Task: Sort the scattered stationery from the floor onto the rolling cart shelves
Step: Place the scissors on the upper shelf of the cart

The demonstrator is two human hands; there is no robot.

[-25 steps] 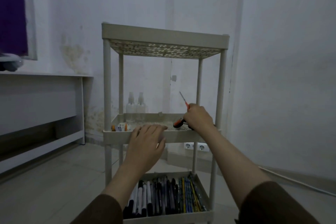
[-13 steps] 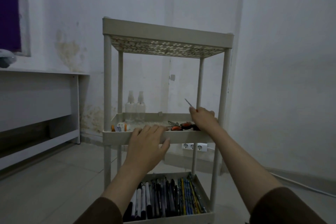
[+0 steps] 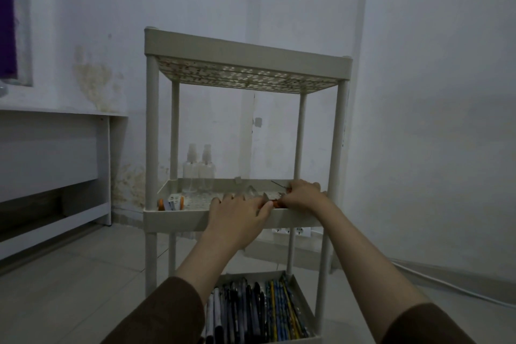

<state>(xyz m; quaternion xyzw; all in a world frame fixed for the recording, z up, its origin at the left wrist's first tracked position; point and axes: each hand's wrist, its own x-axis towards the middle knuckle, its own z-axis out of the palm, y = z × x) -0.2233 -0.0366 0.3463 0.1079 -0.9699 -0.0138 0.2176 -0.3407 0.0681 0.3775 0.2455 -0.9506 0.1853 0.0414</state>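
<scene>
A beige three-tier rolling cart (image 3: 248, 61) stands in front of me. My right hand (image 3: 303, 195) is low over the right end of the middle shelf (image 3: 178, 216). It grips a thin metal-tipped tool (image 3: 276, 183) whose point sticks out up and to the left. Orange-handled scissors (image 3: 275, 204) lie on the shelf just under that hand, mostly hidden. My left hand (image 3: 240, 213) rests over the shelf's front rim, with its fingers reaching in beside the scissors and its thumb near the orange handle. The bottom shelf holds several pens and pencils (image 3: 259, 310).
Two clear spray bottles (image 3: 199, 167) stand at the back left of the middle shelf, and small orange items (image 3: 170, 204) lie at its front left. A white desk (image 3: 64, 120) is on the left. A power strip (image 3: 290, 231) and cable lie on the floor behind the cart.
My right hand has come down from above the middle shelf to its surface with the thin tool. My left hand has slid right along the front rim towards it.
</scene>
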